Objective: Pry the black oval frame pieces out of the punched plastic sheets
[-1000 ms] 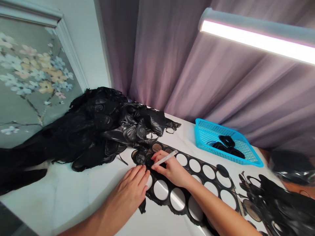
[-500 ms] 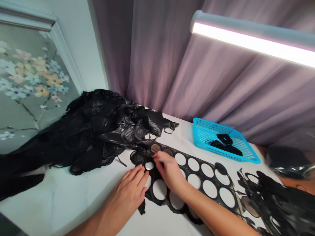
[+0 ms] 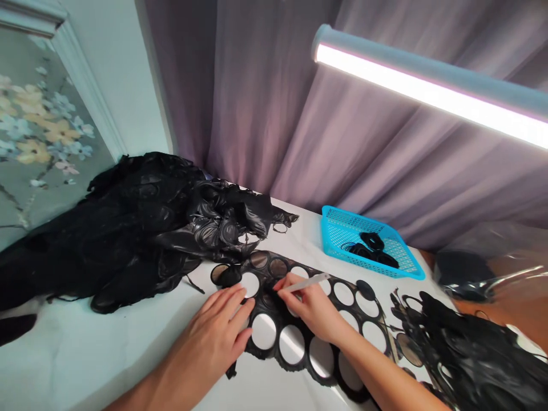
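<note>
Black sheet (image 3: 282, 317) full of round cutouts, lying flat on a white worktop (image 3: 107, 348), right between the two hands. Most of the circles look white, though a couple along the far edge near the left end look brownish. Left hand (image 3: 220, 331) is palm down at the sheet's left end, fingers out nearly straight and close together, pressing on it with nothing gripped that I can see. Right hand (image 3: 310, 302) is curled over the middle of the sheet, thumb and fingers pinched around a pale slim tool (image 3: 310, 282). Its back end sticks out to the right; can't tell what the tip is touching.

Loose black disc (image 3: 365, 290) sits partly over a hole toward the right end. Big black heap (image 3: 141, 222) behind and to the left, another dark pile (image 3: 483, 354) off to the right. Past the sheet there's a blue basket (image 3: 331, 245) with some black pieces (image 3: 371, 241) inside, near a purplish curtain (image 3: 265, 114).
</note>
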A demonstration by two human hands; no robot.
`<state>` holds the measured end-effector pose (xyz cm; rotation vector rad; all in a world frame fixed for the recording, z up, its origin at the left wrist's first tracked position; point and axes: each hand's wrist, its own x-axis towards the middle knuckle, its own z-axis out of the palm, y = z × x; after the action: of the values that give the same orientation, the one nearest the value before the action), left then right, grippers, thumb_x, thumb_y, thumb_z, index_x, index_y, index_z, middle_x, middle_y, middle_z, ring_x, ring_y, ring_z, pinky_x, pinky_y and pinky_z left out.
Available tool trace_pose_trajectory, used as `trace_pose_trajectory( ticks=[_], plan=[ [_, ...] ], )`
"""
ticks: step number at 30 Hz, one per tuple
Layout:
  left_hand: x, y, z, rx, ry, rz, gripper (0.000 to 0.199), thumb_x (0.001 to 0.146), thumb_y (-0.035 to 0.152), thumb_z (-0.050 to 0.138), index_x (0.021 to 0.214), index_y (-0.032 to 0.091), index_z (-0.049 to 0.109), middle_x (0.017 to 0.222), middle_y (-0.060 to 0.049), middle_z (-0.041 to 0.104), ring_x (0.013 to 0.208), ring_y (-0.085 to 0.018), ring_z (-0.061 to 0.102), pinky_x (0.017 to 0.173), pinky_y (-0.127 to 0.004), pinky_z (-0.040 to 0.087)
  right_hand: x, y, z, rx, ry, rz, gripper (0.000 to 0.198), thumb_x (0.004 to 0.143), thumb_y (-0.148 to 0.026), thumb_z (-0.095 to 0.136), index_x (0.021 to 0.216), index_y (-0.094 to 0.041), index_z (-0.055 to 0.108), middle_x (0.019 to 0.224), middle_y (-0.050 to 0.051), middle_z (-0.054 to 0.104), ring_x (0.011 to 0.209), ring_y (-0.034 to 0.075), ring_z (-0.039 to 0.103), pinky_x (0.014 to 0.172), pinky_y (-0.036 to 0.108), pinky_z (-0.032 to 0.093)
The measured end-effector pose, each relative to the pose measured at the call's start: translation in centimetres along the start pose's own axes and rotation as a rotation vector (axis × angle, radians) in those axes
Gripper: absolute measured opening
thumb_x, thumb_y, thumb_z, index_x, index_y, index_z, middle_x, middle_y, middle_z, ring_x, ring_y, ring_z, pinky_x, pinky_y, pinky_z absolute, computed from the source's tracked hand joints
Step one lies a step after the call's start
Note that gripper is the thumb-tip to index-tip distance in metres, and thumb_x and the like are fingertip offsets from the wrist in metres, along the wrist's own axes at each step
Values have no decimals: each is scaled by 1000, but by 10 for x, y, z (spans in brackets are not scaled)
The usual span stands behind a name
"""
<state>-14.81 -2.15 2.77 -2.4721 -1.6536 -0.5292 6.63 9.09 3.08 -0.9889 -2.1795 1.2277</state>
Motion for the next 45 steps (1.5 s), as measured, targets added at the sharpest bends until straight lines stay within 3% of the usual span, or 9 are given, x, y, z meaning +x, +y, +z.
trace_pose_trajectory(
  ticks=[4,8,18,25,27,33,37,40,45],
  plan=[
    [3,7,13,-34,-22,127,45,90,26,59,133,14,54,139,-14,56,129,-29,51,105,-44,44,-4,-2,6,24,-44,-64,18,92,-23,56,75,-20,54,95,3,62,86,16,55,74,28,42],
    [-3,7,27,-39,-52,116,47,90,30,61,134,16,54,141,-14,54,130,-31,50,103,-44,47,-4,0,5,30,-52,-78,17,92,-21,58,75,-19,54,98,3,59,87,16,55,76,28,42],
    [-5,7,26,-17,-88,133,49,86,26,62,133,17,54,142,-14,53,131,-33,49,99,-47,50,-4,1,4,-39,-74,-97,16,92,-19,58,76,-20,54,100,3,57,85,15,55,74,28,44],
    [-8,6,24,-40,-61,97,50,87,29,61,136,21,53,147,-10,48,135,-32,43,103,-46,47,-17,3,32,-376,11,-240,15,92,-9,47,87,-20,55,115,10,59,100,22,53,84,35,46],
    [-10,5,25,-41,-57,98,48,88,29,60,135,23,53,147,-9,47,136,-32,42,104,-46,45,-17,6,37,-416,80,-230,17,92,-8,44,87,-20,55,107,11,60,95,23,54,81,35,45],
    [-4,-2,21,-40,-85,123,46,87,28,62,132,23,56,142,-9,53,130,-34,48,98,-46,48,9,23,-18,-236,378,47,21,96,-29,42,79,-21,51,68,-1,52,61,16,46,60,27,36],
    [30,6,5,-126,-212,74,13,85,30,67,94,21,68,106,-8,68,111,-31,60,90,-45,51,31,27,-48,-242,517,37,24,96,-33,43,77,-21,52,76,2,60,64,17,49,63,29,37],
    [52,11,9,-102,-190,-1,5,87,20,60,91,18,64,102,-9,65,101,-26,63,87,-41,53,42,26,-39,-226,345,-97,17,94,-27,46,80,-21,54,84,4,64,73,18,54,69,30,40],
    [48,-2,45,-6,-31,66,45,91,29,56,134,16,50,141,-15,53,132,-32,48,107,-50,40,44,28,-22,-136,-20,-226,15,94,-21,49,80,-20,55,93,4,62,84,16,56,76,29,43]
  ],
)
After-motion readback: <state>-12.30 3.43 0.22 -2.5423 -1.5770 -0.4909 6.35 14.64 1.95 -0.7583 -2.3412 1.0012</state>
